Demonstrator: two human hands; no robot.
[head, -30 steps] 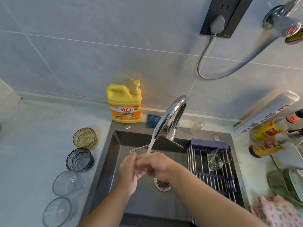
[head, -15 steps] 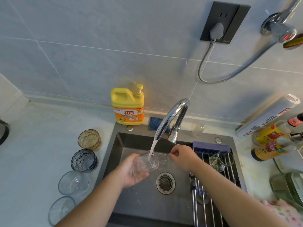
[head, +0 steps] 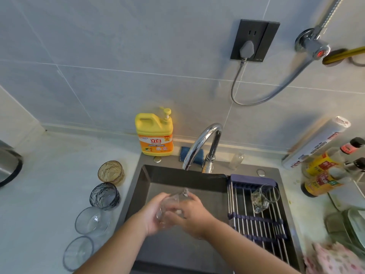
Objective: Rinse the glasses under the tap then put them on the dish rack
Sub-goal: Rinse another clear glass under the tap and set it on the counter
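Both hands hold one clear glass (head: 171, 202) over the dark sink (head: 150, 175), below the chrome tap (head: 201, 143). My left hand (head: 153, 216) grips the glass from the left and my right hand (head: 192, 214) wraps it from the right. No water stream shows from the spout. Several glasses stand in a row on the counter to the left: amber (head: 111, 172), dark blue (head: 104, 196), and two clear ones (head: 92, 220) (head: 78, 252). A clear glass (head: 263, 196) stands on the roll-up dish rack (head: 254, 220) across the sink's right side.
A yellow detergent bottle (head: 155, 133) and a blue sponge (head: 194, 153) sit behind the sink. Sauce bottles (head: 324, 175) and a film roll (head: 316, 143) crowd the right counter. A pink cloth (head: 333, 260) lies at the lower right, a dark pot edge (head: 9, 165) at the far left.
The water stream seen earlier no longer shows. My right hand came back from the tap side to the glass, and both hands moved lower with it.
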